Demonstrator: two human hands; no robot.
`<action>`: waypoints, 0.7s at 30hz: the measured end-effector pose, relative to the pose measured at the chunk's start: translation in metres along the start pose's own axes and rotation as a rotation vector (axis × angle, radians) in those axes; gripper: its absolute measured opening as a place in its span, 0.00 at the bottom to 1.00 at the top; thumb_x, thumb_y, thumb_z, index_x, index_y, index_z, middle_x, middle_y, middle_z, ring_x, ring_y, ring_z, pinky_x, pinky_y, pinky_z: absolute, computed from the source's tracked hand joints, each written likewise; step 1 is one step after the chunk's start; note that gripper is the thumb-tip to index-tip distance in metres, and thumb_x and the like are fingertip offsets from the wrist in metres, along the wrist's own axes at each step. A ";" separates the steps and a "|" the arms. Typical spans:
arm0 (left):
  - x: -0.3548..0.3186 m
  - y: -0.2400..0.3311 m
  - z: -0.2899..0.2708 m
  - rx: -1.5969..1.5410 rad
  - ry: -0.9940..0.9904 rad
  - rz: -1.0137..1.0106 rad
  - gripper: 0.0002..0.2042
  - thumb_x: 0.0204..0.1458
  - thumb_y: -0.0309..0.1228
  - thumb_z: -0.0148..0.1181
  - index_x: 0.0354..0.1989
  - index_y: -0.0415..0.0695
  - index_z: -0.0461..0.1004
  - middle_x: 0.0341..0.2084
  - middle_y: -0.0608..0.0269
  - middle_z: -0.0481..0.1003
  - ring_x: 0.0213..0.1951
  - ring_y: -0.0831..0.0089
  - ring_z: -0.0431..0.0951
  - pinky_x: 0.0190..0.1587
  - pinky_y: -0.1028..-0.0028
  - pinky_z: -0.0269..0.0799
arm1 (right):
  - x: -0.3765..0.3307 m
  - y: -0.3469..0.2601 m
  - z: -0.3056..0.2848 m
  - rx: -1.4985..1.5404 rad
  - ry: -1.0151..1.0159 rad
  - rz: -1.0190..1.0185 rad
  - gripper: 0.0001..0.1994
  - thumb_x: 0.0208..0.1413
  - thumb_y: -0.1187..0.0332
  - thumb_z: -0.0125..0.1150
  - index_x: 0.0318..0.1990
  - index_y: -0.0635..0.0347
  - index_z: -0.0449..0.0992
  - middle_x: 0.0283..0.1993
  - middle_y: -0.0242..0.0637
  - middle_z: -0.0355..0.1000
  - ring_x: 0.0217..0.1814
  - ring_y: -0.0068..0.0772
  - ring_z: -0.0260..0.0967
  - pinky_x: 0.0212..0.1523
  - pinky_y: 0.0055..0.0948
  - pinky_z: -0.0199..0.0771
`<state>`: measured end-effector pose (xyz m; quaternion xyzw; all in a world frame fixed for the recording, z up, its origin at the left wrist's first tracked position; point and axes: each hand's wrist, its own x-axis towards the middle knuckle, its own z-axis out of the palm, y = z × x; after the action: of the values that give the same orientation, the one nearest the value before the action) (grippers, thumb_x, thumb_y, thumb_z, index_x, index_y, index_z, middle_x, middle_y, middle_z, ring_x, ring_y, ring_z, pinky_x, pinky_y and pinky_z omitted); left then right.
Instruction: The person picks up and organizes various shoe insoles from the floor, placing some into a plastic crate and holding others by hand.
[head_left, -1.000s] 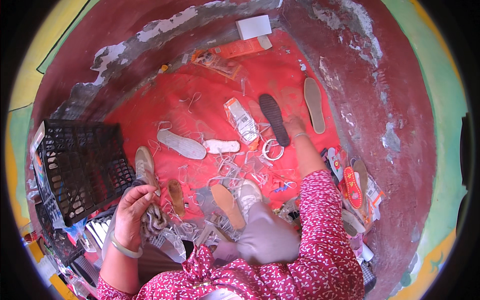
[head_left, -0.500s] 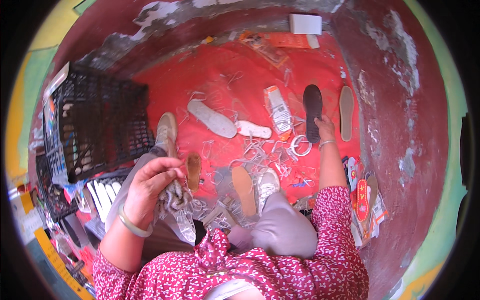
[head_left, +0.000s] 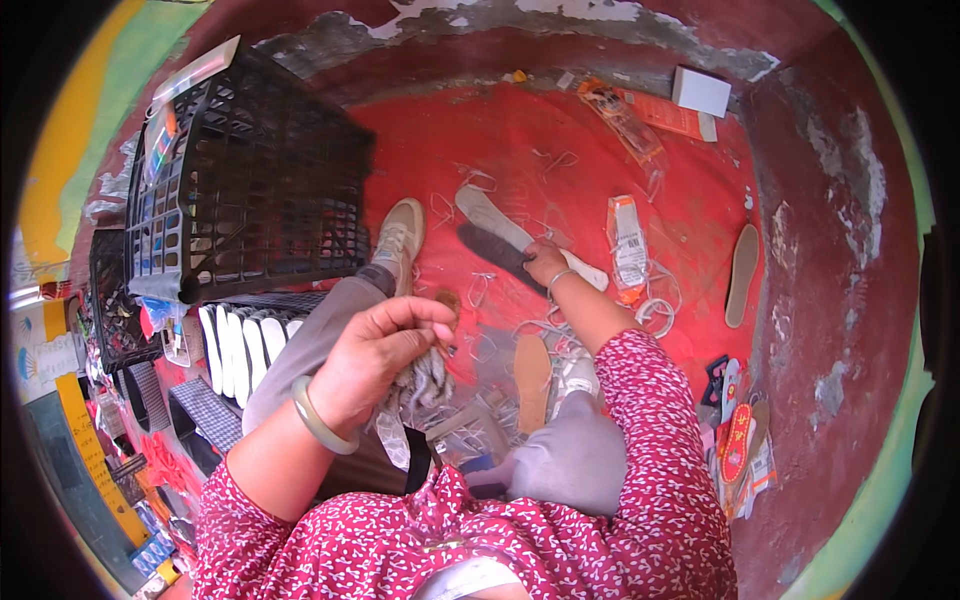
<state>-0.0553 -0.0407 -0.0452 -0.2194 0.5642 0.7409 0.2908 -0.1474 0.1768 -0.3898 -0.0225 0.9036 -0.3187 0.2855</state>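
My right hand [head_left: 546, 262] grips one end of a dark insole [head_left: 492, 252], stretched out over the red floor covering. The dark insole lies close along a light grey insole [head_left: 490, 213], partly overlapping it in view. A smaller white insole [head_left: 586, 270] shows just beyond my right wrist. My left hand [head_left: 378, 350] is raised over my lap, fingers pinched together, with a bundle of grey cord [head_left: 425, 380] hanging from it. Where the fingers close on the cord is partly hidden. A tan insole [head_left: 532, 380] lies beside my right shoe.
A black plastic crate [head_left: 270, 180] stands at the left, with several white insoles [head_left: 240, 350] below it. Loose white strings and a roll of white tape [head_left: 655, 318] lie on the floor. Packaged insoles [head_left: 627, 245] and a beige insole [head_left: 741, 275] are at the right, near the wall.
My right hand has carried the dark insole from the right side leftward, turning it to lie alongside the light grey insole. The view has shifted; my left hand keeps its pinched pose.
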 end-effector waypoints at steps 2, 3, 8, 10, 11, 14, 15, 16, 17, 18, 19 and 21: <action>0.000 0.002 -0.002 -0.015 -0.004 -0.030 0.09 0.54 0.19 0.46 0.41 0.34 0.70 0.32 0.60 0.73 0.36 0.73 0.74 0.43 0.76 0.69 | -0.004 -0.013 0.001 -0.153 0.036 0.116 0.14 0.41 0.68 0.62 0.40 0.55 0.75 0.49 0.48 0.64 0.52 0.49 0.62 0.51 0.35 0.65; 0.002 0.003 -0.004 -0.026 -0.014 -0.042 0.09 0.54 0.19 0.46 0.41 0.34 0.70 0.32 0.60 0.73 0.36 0.73 0.74 0.43 0.76 0.69 | 0.008 0.004 0.014 -0.130 0.067 0.154 0.15 0.41 0.68 0.62 0.40 0.53 0.75 0.51 0.44 0.63 0.55 0.47 0.60 0.52 0.36 0.64; -0.008 0.002 -0.020 -0.052 0.004 -0.023 0.09 0.53 0.19 0.45 0.40 0.34 0.70 0.32 0.60 0.73 0.35 0.72 0.74 0.42 0.75 0.70 | -0.046 -0.037 -0.028 -0.440 0.244 -0.374 0.14 0.39 0.73 0.56 0.38 0.57 0.75 0.44 0.44 0.66 0.54 0.44 0.60 0.51 0.39 0.63; -0.010 0.003 -0.022 -0.008 0.011 0.023 0.09 0.53 0.18 0.46 0.40 0.34 0.70 0.32 0.60 0.73 0.35 0.73 0.74 0.41 0.76 0.70 | -0.068 -0.032 -0.059 -0.509 0.373 -0.684 0.12 0.37 0.74 0.54 0.35 0.60 0.74 0.42 0.42 0.66 0.51 0.41 0.61 0.49 0.38 0.63; -0.011 0.004 -0.021 0.011 0.009 0.046 0.09 0.52 0.18 0.46 0.40 0.34 0.70 0.32 0.61 0.73 0.35 0.74 0.74 0.41 0.76 0.70 | -0.081 -0.027 -0.076 -0.542 0.454 -0.830 0.11 0.36 0.73 0.54 0.33 0.61 0.74 0.41 0.40 0.66 0.49 0.39 0.62 0.47 0.36 0.64; -0.010 0.000 -0.022 0.053 -0.013 0.044 0.09 0.51 0.17 0.47 0.40 0.35 0.70 0.33 0.62 0.73 0.35 0.76 0.73 0.41 0.78 0.69 | -0.132 -0.050 -0.139 -0.659 0.633 -1.141 0.10 0.35 0.72 0.56 0.30 0.62 0.72 0.41 0.37 0.66 0.47 0.36 0.63 0.46 0.34 0.64; -0.007 -0.005 -0.021 0.053 -0.023 0.056 0.09 0.51 0.18 0.49 0.41 0.35 0.70 0.33 0.64 0.73 0.34 0.79 0.72 0.40 0.79 0.69 | -0.148 -0.057 -0.154 -0.692 0.649 -1.174 0.10 0.35 0.73 0.56 0.30 0.62 0.72 0.41 0.36 0.66 0.46 0.35 0.63 0.46 0.34 0.65; -0.006 -0.007 -0.015 0.110 -0.042 0.065 0.10 0.51 0.19 0.51 0.41 0.35 0.70 0.33 0.64 0.73 0.34 0.79 0.72 0.39 0.80 0.69 | -0.163 -0.063 -0.165 -0.720 0.663 -1.207 0.10 0.35 0.73 0.56 0.30 0.62 0.72 0.41 0.36 0.66 0.46 0.34 0.63 0.47 0.33 0.65; -0.005 -0.008 -0.008 0.164 -0.059 0.075 0.10 0.51 0.20 0.52 0.42 0.35 0.70 0.32 0.65 0.73 0.34 0.80 0.72 0.38 0.80 0.69 | -0.177 -0.068 -0.174 -0.749 0.674 -1.244 0.10 0.35 0.73 0.56 0.30 0.62 0.72 0.41 0.35 0.66 0.46 0.34 0.63 0.47 0.33 0.65; -0.005 -0.009 -0.004 0.217 -0.075 0.086 0.10 0.51 0.21 0.53 0.42 0.35 0.70 0.32 0.65 0.73 0.34 0.80 0.71 0.37 0.81 0.69 | -0.189 -0.075 -0.179 -0.740 0.669 -1.282 0.09 0.36 0.74 0.56 0.30 0.62 0.72 0.41 0.34 0.66 0.46 0.33 0.63 0.47 0.32 0.65; -0.003 -0.009 -0.002 0.518 -0.052 0.102 0.16 0.47 0.28 0.60 0.44 0.34 0.69 0.34 0.62 0.73 0.34 0.79 0.72 0.35 0.80 0.69 | -0.198 -0.083 -0.181 -0.728 0.667 -1.324 0.09 0.37 0.74 0.56 0.30 0.62 0.72 0.41 0.34 0.66 0.46 0.32 0.63 0.48 0.32 0.65; -0.001 -0.011 0.009 0.775 -0.072 0.312 0.22 0.43 0.32 0.64 0.45 0.33 0.68 0.37 0.56 0.72 0.36 0.73 0.73 0.38 0.78 0.69 | -0.212 -0.093 -0.182 -0.722 0.675 -1.384 0.07 0.39 0.73 0.56 0.30 0.59 0.73 0.41 0.32 0.66 0.47 0.30 0.63 0.48 0.30 0.66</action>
<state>-0.0473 -0.0302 -0.0498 0.0205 0.8172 0.5162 0.2557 -0.0794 0.2522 -0.1131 -0.5634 0.7693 -0.1031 -0.2832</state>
